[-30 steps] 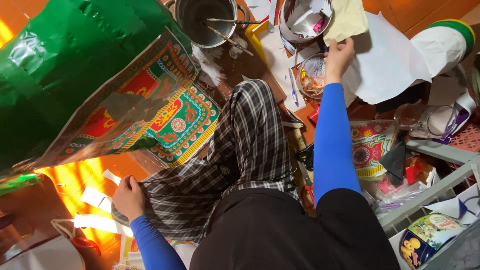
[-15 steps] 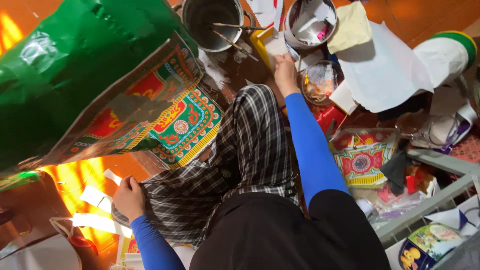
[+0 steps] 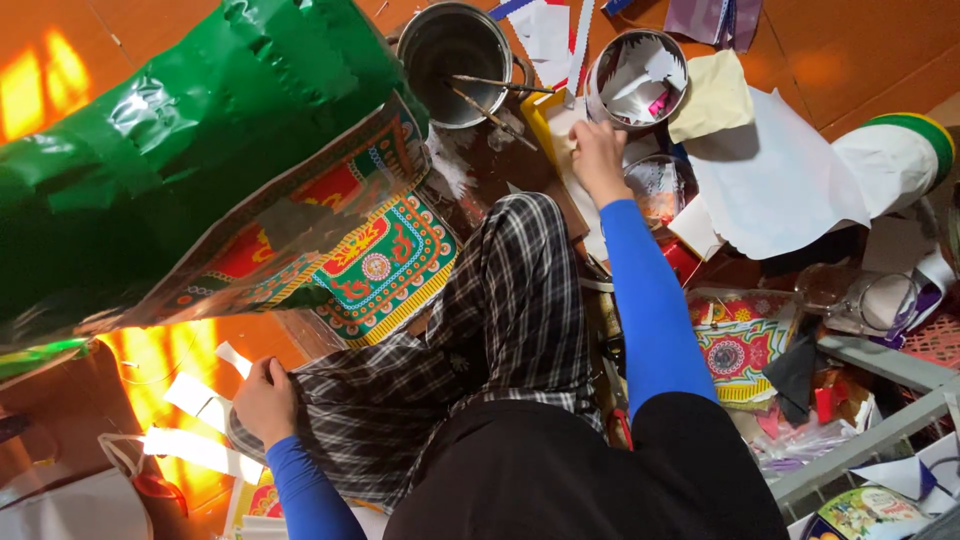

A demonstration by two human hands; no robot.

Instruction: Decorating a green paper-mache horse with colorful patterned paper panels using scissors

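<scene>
floor: orange-brown boards [image 3: 860, 60], sun patches at the left, paper scraps & craft bits all over; person sits w/ a checked cloth [image 3: 500, 340] over the legs.
R fingers: right hand [image 3: 597, 152] curled down, fingertips together on pale paper at the edge of a yellow strip [image 3: 535, 112]; can't tell if they pinch it or only press.
R change: 1 s ago this hand was out far right at a cream sheet [image 3: 712, 95]; it has swung in & now sits between the two tins.
R surroundings: small tin w/ paper scraps [image 3: 640, 85] just beside, big grey pot [image 3: 455, 60] w/ sticks across it near; clear cup [image 3: 655, 190] right under the wrist.
L fingers: left hand [image 3: 265, 400] closed loosely, thumb & fingers folded on the cloth edge, a white paper strip [image 3: 232, 358] just at the knuckles; grip on the strip not clear.
L change: none, same spot thru all three pics.
bigger things: green foil roll [image 3: 180, 150] w/ patterned red-green-yellow sheet [image 3: 380, 265] hangs over the left, untouched by either hand.
read: looks like the R hand is done w/ the cream sheet & is now picking at paper by the tins; L just steadies.
</scene>
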